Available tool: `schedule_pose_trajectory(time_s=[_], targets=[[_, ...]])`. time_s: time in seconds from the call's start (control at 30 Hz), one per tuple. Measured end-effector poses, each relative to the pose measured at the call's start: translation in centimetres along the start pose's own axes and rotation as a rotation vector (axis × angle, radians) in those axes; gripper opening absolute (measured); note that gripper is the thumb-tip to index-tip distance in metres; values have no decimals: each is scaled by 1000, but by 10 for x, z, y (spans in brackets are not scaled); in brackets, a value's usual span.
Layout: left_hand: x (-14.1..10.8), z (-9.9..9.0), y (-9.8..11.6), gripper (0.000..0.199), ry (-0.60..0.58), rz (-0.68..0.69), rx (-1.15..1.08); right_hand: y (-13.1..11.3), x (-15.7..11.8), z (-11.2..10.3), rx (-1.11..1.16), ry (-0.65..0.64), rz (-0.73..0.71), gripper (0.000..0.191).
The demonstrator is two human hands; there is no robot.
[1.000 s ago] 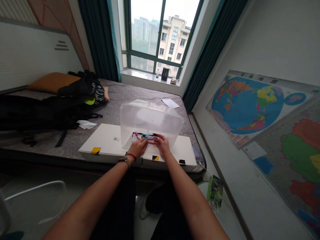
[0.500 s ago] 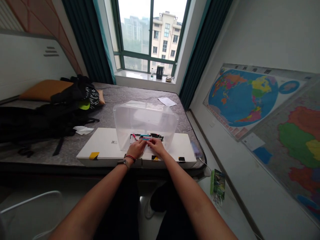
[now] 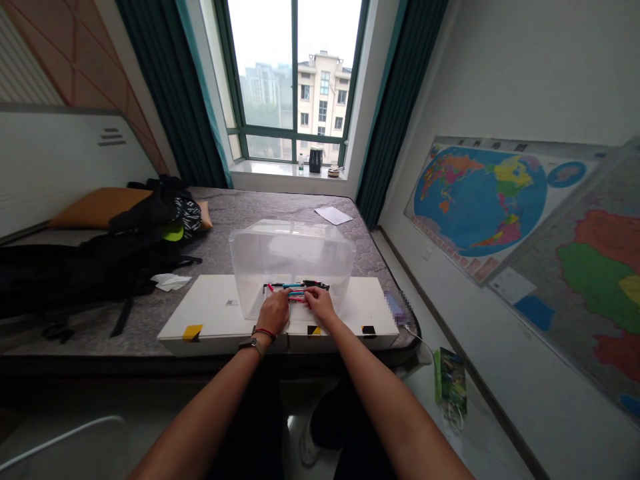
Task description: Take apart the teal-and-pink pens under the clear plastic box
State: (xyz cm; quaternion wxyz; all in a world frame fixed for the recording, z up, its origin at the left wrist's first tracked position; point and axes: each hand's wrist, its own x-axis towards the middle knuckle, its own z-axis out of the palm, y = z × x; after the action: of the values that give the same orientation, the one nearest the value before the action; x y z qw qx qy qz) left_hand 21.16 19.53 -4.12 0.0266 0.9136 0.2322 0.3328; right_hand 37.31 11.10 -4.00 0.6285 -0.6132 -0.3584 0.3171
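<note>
Both hands (image 3: 297, 311) angled inward, fingers at the pens (image 3: 296, 285).

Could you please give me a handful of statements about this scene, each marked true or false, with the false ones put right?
1. Both hands, left and right, are at the pens. True.
2. The clear plastic bin lies on the floor. False: it is on the white boxes, on the mattress.
3. The watch is on the right wrist. False: it is on the left wrist.
4. A sheet of paper lies on the mattress beyond the bin. True.
5. The world map hangs on the wall to the left of the window. False: it is on the right-hand wall.
</note>
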Motion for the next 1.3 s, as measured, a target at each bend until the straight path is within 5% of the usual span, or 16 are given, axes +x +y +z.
schedule_pose_trajectory(time_s=[0.3, 0.7, 0.83, 0.97, 1.3], targets=[[-3, 4, 0, 32, -34, -151, -29, -6, 0, -2, 180, 154, 77, 25], [0, 1, 2, 33, -44, -224, -86, -7, 0, -3, 376, 106, 78, 48], [0, -1, 4, 33, -51, -242, -72, -6, -1, -4, 300, 127, 81, 38], [-1, -1, 3, 33, -94, -220, -40, -4, -3, -3, 153, 65, 29, 24], [-2, 0, 2, 33, -114, -21, -110, -8, -4, -1, -34, -181, -95, 32]])
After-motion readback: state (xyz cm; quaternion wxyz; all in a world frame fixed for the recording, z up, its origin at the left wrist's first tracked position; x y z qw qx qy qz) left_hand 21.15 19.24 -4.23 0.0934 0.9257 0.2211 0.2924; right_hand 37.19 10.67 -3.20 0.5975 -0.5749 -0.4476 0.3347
